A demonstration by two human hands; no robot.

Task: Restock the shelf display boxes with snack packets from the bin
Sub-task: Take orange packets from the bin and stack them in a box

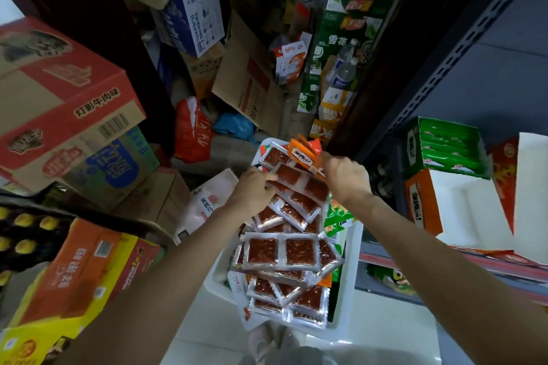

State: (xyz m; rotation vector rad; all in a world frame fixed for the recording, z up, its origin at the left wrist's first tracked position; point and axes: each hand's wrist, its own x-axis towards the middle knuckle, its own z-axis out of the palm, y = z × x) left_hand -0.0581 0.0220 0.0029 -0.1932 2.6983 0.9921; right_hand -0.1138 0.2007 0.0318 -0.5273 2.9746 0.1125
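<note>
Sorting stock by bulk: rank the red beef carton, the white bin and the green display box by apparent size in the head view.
1. Red beef carton, though it sits nearer the camera.
2. White bin.
3. Green display box.

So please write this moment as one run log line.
left hand: grips clear red packets | right hand: holds orange packet | white bin: full | orange display box: empty

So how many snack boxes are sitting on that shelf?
3 that I can see: a green box at the back, an orange box in front, and a red box to the right. More may be hidden.
</note>
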